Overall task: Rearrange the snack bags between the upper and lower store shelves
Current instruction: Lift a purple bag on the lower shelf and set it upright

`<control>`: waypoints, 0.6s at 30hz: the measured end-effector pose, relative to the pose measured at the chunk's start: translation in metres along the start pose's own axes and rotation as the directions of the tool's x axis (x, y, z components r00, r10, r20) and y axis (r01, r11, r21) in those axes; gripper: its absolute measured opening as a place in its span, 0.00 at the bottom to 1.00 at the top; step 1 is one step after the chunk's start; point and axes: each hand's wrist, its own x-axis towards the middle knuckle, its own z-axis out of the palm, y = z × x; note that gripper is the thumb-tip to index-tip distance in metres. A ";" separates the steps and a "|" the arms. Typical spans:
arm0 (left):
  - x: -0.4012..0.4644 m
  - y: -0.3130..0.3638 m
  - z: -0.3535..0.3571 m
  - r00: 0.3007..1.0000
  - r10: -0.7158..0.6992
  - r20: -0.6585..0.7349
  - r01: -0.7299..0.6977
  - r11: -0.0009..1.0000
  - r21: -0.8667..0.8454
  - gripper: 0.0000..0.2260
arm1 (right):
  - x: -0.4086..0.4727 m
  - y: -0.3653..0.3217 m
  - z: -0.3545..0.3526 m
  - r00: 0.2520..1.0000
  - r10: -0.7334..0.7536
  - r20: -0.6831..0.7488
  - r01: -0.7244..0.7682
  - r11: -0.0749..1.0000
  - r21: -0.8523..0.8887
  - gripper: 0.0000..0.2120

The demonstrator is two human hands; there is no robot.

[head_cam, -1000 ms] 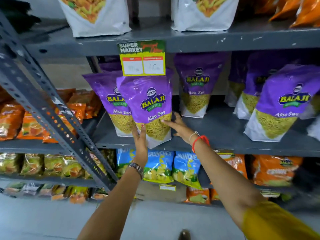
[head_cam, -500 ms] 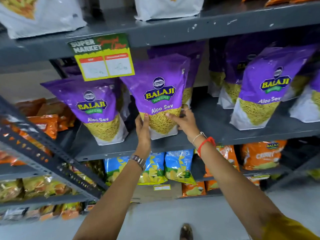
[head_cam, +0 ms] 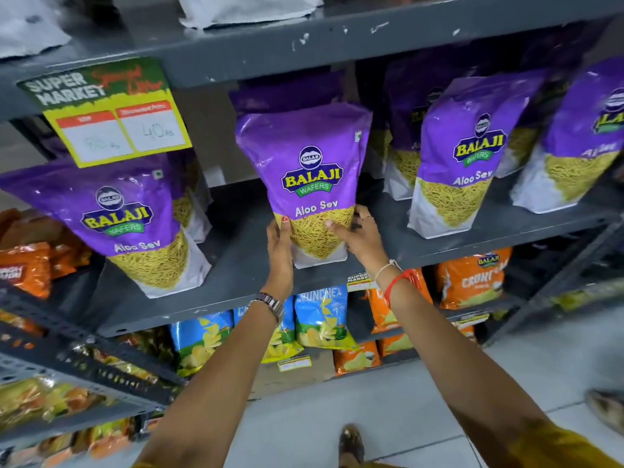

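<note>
A purple Balaji Aloo Sev bag (head_cam: 305, 170) stands upright near the front of the grey middle shelf (head_cam: 243, 275). My left hand (head_cam: 280, 251) grips its lower left side. My right hand (head_cam: 359, 236) clasps its lower right side, fingers on the front. Another Aloo Sev bag (head_cam: 125, 217) stands to the left, tilted. More purple bags (head_cam: 462, 157) stand to the right, with others behind in shadow.
A yellow price tag (head_cam: 111, 119) hangs from the shelf above. White bags (head_cam: 250, 8) sit on the top shelf. Blue Crunchex bags (head_cam: 319, 319) and orange bags (head_cam: 469, 278) fill the lower shelves. An angled grey rack (head_cam: 67, 352) with orange packs stands left. Grey floor lies below.
With both hands on it, the Aloo Sev bag has slid right, away from the left bag. The view has drifted, so the price tag now sits further left.
</note>
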 end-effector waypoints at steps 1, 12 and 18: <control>0.000 0.000 0.000 1.000 0.001 -0.009 -0.001 1.000 -0.001 0.17 | -0.001 0.002 0.001 1.000 0.006 0.010 -0.006 1.000 0.003 0.24; -0.015 0.004 -0.005 1.000 0.003 0.002 -0.003 1.000 0.017 0.19 | -0.015 0.006 0.003 1.000 -0.005 0.020 0.006 0.999 -0.049 0.26; -0.015 0.007 -0.005 1.000 -0.005 0.008 0.005 1.000 0.027 0.17 | -0.016 0.003 0.004 1.000 0.013 0.007 -0.012 0.999 -0.038 0.28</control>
